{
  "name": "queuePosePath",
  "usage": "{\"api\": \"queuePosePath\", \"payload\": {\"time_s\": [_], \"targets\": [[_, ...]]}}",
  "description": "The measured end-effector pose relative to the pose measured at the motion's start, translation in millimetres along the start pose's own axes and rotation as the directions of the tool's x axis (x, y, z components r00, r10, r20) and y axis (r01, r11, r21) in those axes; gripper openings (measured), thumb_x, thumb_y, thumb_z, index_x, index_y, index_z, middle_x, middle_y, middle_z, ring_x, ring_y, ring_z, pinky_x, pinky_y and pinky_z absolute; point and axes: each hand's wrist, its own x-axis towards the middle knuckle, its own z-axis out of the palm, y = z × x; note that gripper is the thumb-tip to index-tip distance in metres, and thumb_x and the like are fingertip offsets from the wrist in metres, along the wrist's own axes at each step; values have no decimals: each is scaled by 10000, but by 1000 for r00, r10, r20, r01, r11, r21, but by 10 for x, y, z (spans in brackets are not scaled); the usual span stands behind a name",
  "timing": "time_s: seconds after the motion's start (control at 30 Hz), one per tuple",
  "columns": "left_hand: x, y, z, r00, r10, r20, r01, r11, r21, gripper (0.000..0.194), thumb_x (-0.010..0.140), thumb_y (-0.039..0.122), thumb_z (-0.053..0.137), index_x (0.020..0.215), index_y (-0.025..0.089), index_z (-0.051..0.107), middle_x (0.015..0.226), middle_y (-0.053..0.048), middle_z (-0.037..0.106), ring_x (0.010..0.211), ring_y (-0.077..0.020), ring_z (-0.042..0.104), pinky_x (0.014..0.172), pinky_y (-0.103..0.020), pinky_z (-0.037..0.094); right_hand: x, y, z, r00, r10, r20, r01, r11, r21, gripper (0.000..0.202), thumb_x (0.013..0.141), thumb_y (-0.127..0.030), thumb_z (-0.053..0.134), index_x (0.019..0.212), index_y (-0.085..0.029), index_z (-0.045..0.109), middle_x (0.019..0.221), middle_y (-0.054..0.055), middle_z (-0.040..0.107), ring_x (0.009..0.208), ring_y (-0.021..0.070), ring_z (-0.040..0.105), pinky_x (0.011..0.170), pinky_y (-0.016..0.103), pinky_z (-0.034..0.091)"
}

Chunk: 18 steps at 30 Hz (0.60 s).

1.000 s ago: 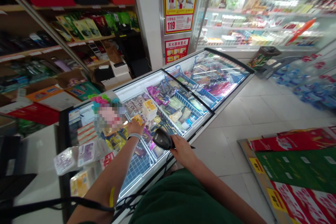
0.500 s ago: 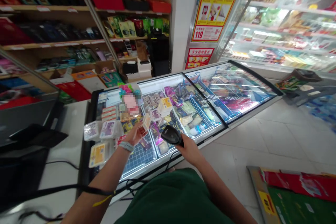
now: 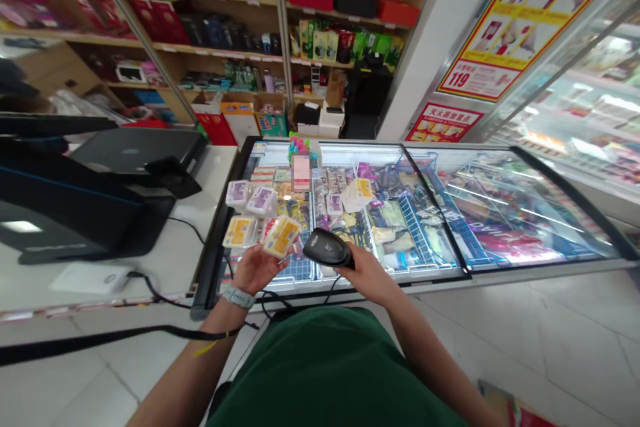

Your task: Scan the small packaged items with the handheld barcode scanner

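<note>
My left hand (image 3: 261, 267) is closed on a clear plastic food box with a yellow label (image 3: 281, 236), held tilted above the glass lid. In my right hand (image 3: 361, 272) is a black barcode scanner (image 3: 326, 248), its head pointing left toward the box. The two are close but apart. Just left of the held box, a yellow-labelled box (image 3: 241, 231) sits on the freezer top, with purple-labelled boxes (image 3: 262, 199) behind it. A stack of yellow-labelled boxes (image 3: 358, 193) stands farther right, beside a single purple-labelled box (image 3: 335, 204).
The glass-topped chest freezer (image 3: 470, 272) runs to the right, with packaged food in baskets inside. On the left a counter (image 3: 165, 267) carries a black till machine (image 3: 75, 207) and a white device (image 3: 91, 277). A black strap (image 3: 125, 333) crosses at lower left.
My view has swung left. My left hand has brought the box nearer to me and turned its yellow label upward. The scanner is still in my right hand.
</note>
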Motion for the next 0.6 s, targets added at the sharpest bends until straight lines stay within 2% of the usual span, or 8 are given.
{"api": "queuePosePath", "payload": {"time_s": [0.2,0.47,0.53,0.6], "targets": [[-92,-12,-51,999,49,22,-48,997,-66,632,789,412,576,1376,245,412,1313,-128,567,980,-240,634,779,-353,488,25,-30,54,999,-27,28,28,999,-21,277,791,-192,634,1062,-176,577,999,69,660,939,234,599,782,295,411],[-120,-16,-95,998,51,31,-49,997,-66,634,796,423,567,1380,238,404,1299,-128,574,1001,-241,623,792,-357,481,-19,-5,70,998,-49,35,50,998,-34,297,794,-193,621,1086,-176,574,1031,81,649,964,242,589,805,309,408],[-129,-18,-78,998,53,30,-51,997,-50,630,796,431,563,1375,236,411,1300,-130,572,1001,-237,620,790,-353,481,-32,-8,76,998,-51,40,52,998,-31,305,797,-195,618,1098,-178,571,1042,82,647,975,242,584,814,312,406],[-142,-18,-55,998,69,2,-69,997,40,635,791,466,555,1365,228,425,1296,-138,573,1007,-243,618,789,-362,484,-42,-5,83,998,-46,37,47,999,-28,303,798,-195,615,1098,-180,570,1043,82,646,977,241,582,816,313,405]]}}
